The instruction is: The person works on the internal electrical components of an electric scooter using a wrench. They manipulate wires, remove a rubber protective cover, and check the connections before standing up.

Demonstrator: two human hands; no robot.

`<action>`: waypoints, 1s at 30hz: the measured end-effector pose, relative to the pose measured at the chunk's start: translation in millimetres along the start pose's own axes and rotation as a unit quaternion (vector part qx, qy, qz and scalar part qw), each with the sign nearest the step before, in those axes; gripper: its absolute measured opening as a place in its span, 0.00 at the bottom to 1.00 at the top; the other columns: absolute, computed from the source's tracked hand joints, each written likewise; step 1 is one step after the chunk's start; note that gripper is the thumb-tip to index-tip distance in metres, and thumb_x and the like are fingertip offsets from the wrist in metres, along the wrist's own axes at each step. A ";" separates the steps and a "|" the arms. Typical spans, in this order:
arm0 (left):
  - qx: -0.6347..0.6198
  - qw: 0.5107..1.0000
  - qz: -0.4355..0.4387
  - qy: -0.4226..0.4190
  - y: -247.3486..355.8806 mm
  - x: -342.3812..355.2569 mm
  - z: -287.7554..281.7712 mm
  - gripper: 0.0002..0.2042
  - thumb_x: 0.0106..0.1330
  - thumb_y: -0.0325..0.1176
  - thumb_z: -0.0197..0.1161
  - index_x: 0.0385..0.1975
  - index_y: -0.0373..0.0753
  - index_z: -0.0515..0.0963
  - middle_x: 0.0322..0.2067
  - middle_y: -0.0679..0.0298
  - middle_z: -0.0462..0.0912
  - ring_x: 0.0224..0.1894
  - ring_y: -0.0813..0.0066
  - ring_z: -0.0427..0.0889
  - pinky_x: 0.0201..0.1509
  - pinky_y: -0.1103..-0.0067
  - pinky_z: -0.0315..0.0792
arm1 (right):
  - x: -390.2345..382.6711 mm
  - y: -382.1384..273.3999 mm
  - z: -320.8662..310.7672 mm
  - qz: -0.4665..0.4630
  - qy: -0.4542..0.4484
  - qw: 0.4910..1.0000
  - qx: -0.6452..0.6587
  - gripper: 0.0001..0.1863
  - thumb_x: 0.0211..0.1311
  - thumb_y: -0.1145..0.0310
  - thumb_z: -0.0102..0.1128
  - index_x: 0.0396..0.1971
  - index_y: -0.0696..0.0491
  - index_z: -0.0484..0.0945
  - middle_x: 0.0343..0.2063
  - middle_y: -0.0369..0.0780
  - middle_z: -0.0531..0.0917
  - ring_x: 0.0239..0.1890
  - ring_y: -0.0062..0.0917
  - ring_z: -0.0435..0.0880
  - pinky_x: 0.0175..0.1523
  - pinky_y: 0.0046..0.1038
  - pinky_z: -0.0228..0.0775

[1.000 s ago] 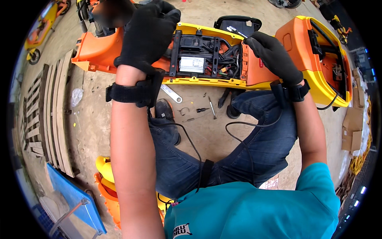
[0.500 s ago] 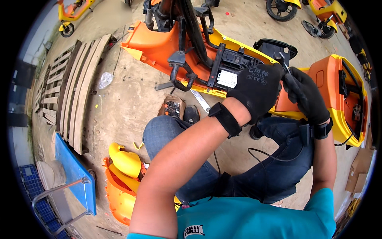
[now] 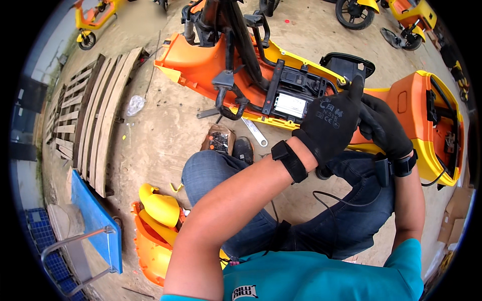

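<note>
My left hand (image 3: 331, 118), in a black glove, is closed with one finger stretched upward; whatever lies in its grip is hidden. Close against it, my right hand (image 3: 384, 125), also gloved in black, has its fingers curled together. The open-ended wrench seen there earlier is now mostly covered by the gloves; a small metal part (image 3: 343, 84) shows beside the left fingertips, too small to name. Both hands are over the yellow edge of an orange scooter body (image 3: 201, 62) lying on the ground. Its black inner compartment holds a silver-and-white box (image 3: 289, 105).
An orange and yellow scooter tail section (image 3: 409, 100) is at my right. Near my shoe lie a box of small parts (image 3: 220, 138) and a large wrench (image 3: 255, 131). Leftward are wooden pallets (image 3: 103, 120), a blue hand truck (image 3: 98, 215) and yellow and orange panels (image 3: 159, 205).
The wrench jaw that stood up between my hands is no longer plainly visible. My left hand has shifted slightly right and down, with a finger now raised; the right hand is nearer to it.
</note>
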State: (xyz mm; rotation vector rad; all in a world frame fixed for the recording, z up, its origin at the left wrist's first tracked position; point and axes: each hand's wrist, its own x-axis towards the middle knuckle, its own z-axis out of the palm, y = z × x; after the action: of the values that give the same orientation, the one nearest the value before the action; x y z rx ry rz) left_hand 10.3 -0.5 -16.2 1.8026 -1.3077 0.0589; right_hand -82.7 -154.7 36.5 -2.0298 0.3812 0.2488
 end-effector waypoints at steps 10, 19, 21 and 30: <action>0.069 0.998 -0.003 0.000 1.6 -0.1 -4.2 0.34 0.59 0.33 0.64 0.63 0.28 0.58 0.35 0.51 0.82 0.34 0.57 0.83 0.34 0.69 0.76 | 1.1 14.0 -5.8 -0.018 0.015 0.999 -0.026 0.19 0.71 0.66 0.48 0.57 0.57 0.72 0.40 0.41 0.78 0.31 0.17 0.76 0.37 0.18 0.69; 0.142 0.973 -0.037 0.178 -48.5 22.4 -59.1 0.12 0.60 0.33 0.61 0.41 0.36 0.79 0.27 0.54 0.83 0.31 0.56 0.84 0.38 0.67 0.76 | 4.6 32.5 -20.0 -0.146 0.163 0.976 -0.006 0.17 0.70 0.57 0.53 0.41 0.58 0.77 0.22 0.31 0.76 0.19 0.10 0.67 0.24 0.14 0.59; 0.168 0.967 -0.074 0.175 -55.9 23.7 -79.3 0.12 0.60 0.34 0.63 0.41 0.35 0.79 0.27 0.54 0.83 0.31 0.58 0.84 0.38 0.69 0.76 | 4.4 31.2 -24.6 -0.095 0.179 0.976 0.081 0.16 0.69 0.58 0.53 0.42 0.58 0.77 0.25 0.32 0.77 0.20 0.11 0.68 0.25 0.14 0.60; 0.194 0.954 -0.150 0.173 -80.5 20.4 -107.2 0.14 0.62 0.35 0.64 0.42 0.33 0.79 0.33 0.55 0.85 0.35 0.67 0.85 0.41 0.76 0.76 | -0.8 38.1 -44.8 -0.106 0.339 0.934 0.042 0.12 0.67 0.61 0.58 0.37 0.56 0.77 0.21 0.28 0.71 0.20 0.09 0.63 0.25 0.14 0.54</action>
State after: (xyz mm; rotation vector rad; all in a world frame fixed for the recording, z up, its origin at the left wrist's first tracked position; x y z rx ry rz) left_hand 128.7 60.1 9.8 2.1851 -0.7994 0.4725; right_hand -96.9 -210.9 26.5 -2.0038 0.5758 -0.6124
